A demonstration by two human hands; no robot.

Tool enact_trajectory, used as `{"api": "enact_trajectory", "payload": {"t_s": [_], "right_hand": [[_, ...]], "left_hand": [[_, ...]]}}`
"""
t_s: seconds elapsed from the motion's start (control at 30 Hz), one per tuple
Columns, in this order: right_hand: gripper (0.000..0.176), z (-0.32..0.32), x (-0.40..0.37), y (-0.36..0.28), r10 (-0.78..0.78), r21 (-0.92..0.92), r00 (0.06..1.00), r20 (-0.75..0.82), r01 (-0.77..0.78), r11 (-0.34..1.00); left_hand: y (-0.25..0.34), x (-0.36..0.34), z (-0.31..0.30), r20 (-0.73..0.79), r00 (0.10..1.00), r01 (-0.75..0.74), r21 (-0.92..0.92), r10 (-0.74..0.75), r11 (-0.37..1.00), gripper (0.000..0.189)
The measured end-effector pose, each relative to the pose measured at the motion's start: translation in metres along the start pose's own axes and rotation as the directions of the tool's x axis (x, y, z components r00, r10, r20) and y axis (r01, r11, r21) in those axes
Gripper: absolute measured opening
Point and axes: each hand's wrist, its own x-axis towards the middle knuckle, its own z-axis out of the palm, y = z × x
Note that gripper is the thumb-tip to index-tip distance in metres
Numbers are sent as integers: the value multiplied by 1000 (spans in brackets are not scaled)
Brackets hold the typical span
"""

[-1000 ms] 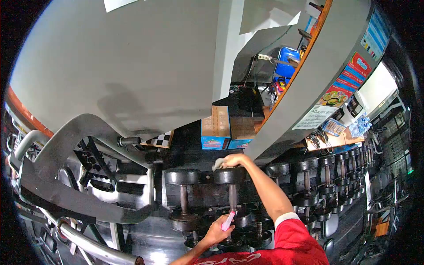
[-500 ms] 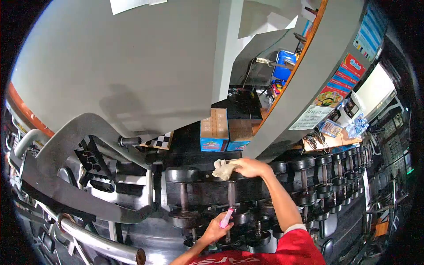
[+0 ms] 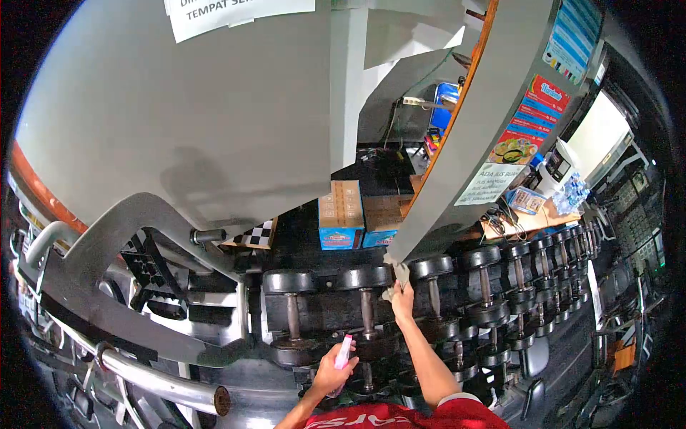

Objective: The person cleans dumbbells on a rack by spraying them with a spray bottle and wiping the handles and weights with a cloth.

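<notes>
My left hand (image 3: 330,373) is wrapped round a pink and white spray bottle (image 3: 344,353), its top pointing up and away from me. Low in the view, it sits in front of a black dumbbell with a bare metal handle (image 3: 367,309). A crumpled beige cloth (image 3: 400,273) is gripped in my right hand (image 3: 402,303). That hand is over the gap between this dumbbell and its right neighbour (image 3: 434,294), the cloth hanging close to their far heads. Another dumbbell (image 3: 294,314) lies at the left end of the row.
More dumbbells line the rack towards the right, with a second row below. A grey-framed machine (image 3: 153,207) stands at left. Behind the rack are cardboard boxes (image 3: 341,214) and a grey pillar (image 3: 457,154). A wooden shelf (image 3: 525,223) holds cables and bottles.
My right hand and the cloth have moved right, off the far head of the dumbbell to the gap beside it. My left hand with the spray bottle has shifted slightly left.
</notes>
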Motion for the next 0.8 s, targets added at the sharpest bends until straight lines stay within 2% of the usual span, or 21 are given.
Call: {"api": "enact_trajectory", "payload": {"t_s": [0.03,0.1,0.13,0.17,0.23,0.3,0.4,0.47,0.5,0.57,0.63,0.67,0.7,0.73,0.8], "right_hand": [[33,3,-6,-13,-3,5,1000,4,3,1000],[31,4,-17,-26,-244,-285,969,37,244,927],[33,10,-29,-51,-459,-405,888,38,433,805],[36,8,-35,-62,-366,-454,918,155,395,799],[42,12,-37,-73,-654,-492,689,311,706,509],[43,13,-51,-84,-615,-461,603,508,794,397],[42,2,-53,-73,-576,-410,613,540,790,456],[46,-9,-54,-73,-536,-347,632,560,766,541],[46,-13,-56,-73,-536,-346,631,560,767,541],[45,-21,-61,-73,-466,-305,720,514,662,685],[41,-26,-63,-67,-492,-306,711,502,678,668],[36,-28,-65,-59,-322,-374,826,462,511,774],[31,-31,-66,-50,-134,-433,903,409,321,842],[31,-35,-64,-34,-136,-433,902,409,323,841],[32,-42,-58,-5,42,-532,957,288,123,838]], "left_hand": [[3,0,0,-11,1000,-14,-27,13,1000,30],[5,-2,-1,-23,1000,-22,-55,21,998,31],[5,-2,-3,-13,1000,-4,-46,4,999,28],[6,-2,-4,-2,1000,13,-38,-13,999,26],[5,-1,-3,-7,1000,3,-33,-3,999,25],[5,0,-2,-25,1000,-7,-62,5,998,26],[14,-1,-3,-33,997,-73,-2,73,997,28],[16,-3,-3,-48,997,-67,-27,66,997,29],[17,-4,-4,-61,997,-60,-54,57,997,29],[16,-7,-6,-67,997,-53,-49,50,997,29],[14,-9,-7,-74,996,-46,-43,43,998,29],[12,-11,-8,-98,992,-80,-46,75,996,30],[11,-12,-8,-123,987,-114,-47,108,992,32],[12,-13,-8,-123,986,-116,-48,109,992,32],[15,-16,-9,-135,987,-99,-56,91,993,31]]}}
